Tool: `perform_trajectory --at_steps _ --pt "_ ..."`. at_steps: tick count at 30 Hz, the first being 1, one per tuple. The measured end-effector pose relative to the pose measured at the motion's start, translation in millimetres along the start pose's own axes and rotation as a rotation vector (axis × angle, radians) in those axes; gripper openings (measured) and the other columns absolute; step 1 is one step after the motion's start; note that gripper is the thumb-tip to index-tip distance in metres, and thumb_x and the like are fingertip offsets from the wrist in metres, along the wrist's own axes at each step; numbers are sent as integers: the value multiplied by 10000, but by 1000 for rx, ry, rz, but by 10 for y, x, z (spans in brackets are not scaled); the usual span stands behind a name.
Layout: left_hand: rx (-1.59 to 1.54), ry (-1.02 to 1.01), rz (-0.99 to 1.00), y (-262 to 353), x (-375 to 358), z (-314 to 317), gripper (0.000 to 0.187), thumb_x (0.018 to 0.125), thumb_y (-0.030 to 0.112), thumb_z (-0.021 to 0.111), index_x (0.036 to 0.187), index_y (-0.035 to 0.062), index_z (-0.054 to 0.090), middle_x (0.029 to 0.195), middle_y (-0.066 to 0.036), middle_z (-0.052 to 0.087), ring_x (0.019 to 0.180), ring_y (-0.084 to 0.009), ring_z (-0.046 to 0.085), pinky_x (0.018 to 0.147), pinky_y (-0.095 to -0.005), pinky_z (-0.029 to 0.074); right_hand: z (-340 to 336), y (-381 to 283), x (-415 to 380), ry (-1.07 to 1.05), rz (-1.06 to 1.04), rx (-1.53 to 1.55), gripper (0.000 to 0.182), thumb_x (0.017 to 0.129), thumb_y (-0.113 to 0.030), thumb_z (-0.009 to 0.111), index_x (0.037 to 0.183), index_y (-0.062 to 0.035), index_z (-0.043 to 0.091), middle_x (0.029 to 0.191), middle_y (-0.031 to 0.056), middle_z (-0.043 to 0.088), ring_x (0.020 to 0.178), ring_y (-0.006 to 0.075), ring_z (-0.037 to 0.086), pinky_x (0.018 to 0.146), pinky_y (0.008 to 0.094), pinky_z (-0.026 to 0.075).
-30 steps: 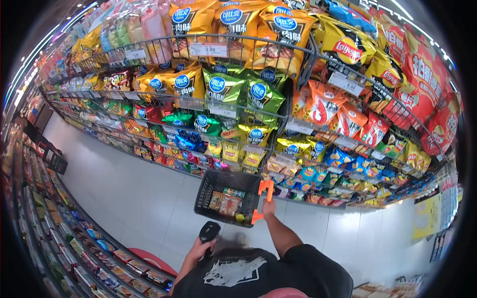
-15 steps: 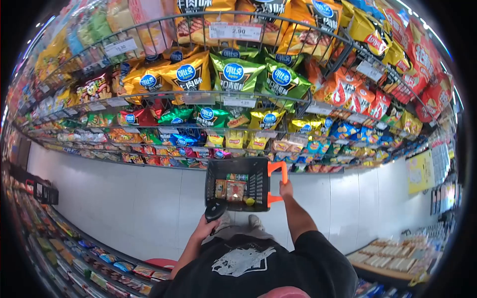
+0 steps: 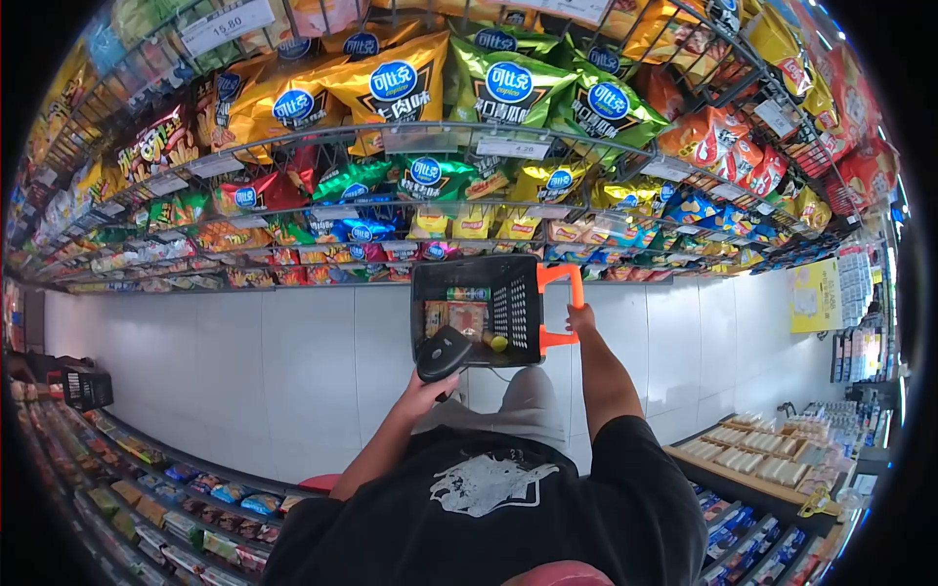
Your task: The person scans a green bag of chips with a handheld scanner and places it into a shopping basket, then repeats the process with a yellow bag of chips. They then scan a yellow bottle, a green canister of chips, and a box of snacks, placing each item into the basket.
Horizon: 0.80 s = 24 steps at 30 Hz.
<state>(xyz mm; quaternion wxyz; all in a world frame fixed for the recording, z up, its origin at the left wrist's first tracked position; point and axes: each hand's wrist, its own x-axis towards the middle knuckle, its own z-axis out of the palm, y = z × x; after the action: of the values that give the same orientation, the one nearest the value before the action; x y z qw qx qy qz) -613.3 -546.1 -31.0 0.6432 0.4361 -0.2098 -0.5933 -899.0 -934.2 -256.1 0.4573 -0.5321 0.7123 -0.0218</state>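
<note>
My left hand [image 3: 425,393] is wrapped round the handle of a black handheld device [image 3: 444,354], whose wide head is over the near left corner of the basket. My right hand [image 3: 580,318] grips the orange handle [image 3: 575,285] of a black shopping basket [image 3: 528,311]. Inside the basket lie a green package [image 3: 468,293], clear packs of food [image 3: 466,317] and a small item with a yellow-green end [image 3: 499,344]. The device partly hides the basket's contents.
Shelves of chip bags [image 3: 396,83] stretch across the front, with wire rims [image 3: 391,129]. Behind, at lower left, stand more snack shelves [image 3: 186,498]. A wooden display table [image 3: 752,485] is at lower right. A dark basket [image 3: 88,389] stands far left.
The chip shelves appear closer and larger. The basket shows higher and slightly right in view, with both hands moved up too. The device's head is raised, and a bent knee now shows below the basket.
</note>
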Motion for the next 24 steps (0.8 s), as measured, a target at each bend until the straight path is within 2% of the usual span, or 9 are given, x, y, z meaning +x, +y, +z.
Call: perform_trajectory --at_steps 1,5,11,13,15,17,19,22,24 --pt "-16 -11 15 10 -7 -22 46 943 51 629 932 49 584 748 16 548 666 -81 500 627 -261 409 -18 -10 -24 15 0 -58 450 932 -287 669 1178 68 541 952 173 670 750 266 721 505 385 609" --pt "-86 -19 79 44 -30 -48 31 939 33 612 927 32 583 764 -1 549 686 -100 510 653 -278 420 -47 -150 -316 201 -66 -452 583 925 -389 663 1288 15 449 1117 218 633 1004 357 658 876 520 549" --pt "-35 -41 93 76 -23 -26 36 934 32 610 922 32 576 765 -7 547 679 -105 505 643 -288 419 225 -453 -1201 695 -589 -774 572 843 -294 683 1313 -55 462 1338 177 459 1199 387 481 986 499 407" --pt "-51 -74 112 135 7 29 41 933 34 610 917 33 572 763 -7 545 678 -106 503 639 -289 415 417 -373 -1344 568 -807 -784 735 697 -229 766 1327 -37 440 1266 191 496 1197 377 481 985 498 400" --pt "-47 -83 116 168 51 77 42 933 40 610 917 32 573 764 -8 545 680 -108 502 639 -290 414 719 -204 -1616 185 -992 -630 854 595 -149 800 1356 -22 432 1267 191 494 1175 372 483 977 507 401" --pt "-49 -89 119 184 124 119 44 935 48 611 918 30 574 765 -10 543 682 -109 500 639 -290 413 1180 99 -1736 -327 -1158 -473 882 600 -188 804 1387 -38 437 1319 219 501 1243 430 472 1047 504 407" --pt "-53 -92 114 181 213 173 51 937 59 612 922 25 577 765 -11 539 682 -110 495 639 -289 410 1374 180 -2192 -462 -1227 -477 819 604 -236 814 1362 -108 531 1306 180 577 1226 387 538 1013 488 449" --pt "-72 -97 141 209 346 286 63 934 65 615 951 16 578 766 -13 533 684 -113 488 646 -287 407 1519 85 -2410 -832 -792 -589 605 657 -249 798 1237 -166 647 1180 126 687 1151 344 624 970 464 486" --pt "-99 -113 170 286 378 365 72 933 59 611 974 11 577 772 -14 533 684 -112 484 651 -290 405 1813 679 -2059 -685 -694 -588 438 739 -293 744 1152 -161 680 1106 111 718 1112 331 653 937 461 506"
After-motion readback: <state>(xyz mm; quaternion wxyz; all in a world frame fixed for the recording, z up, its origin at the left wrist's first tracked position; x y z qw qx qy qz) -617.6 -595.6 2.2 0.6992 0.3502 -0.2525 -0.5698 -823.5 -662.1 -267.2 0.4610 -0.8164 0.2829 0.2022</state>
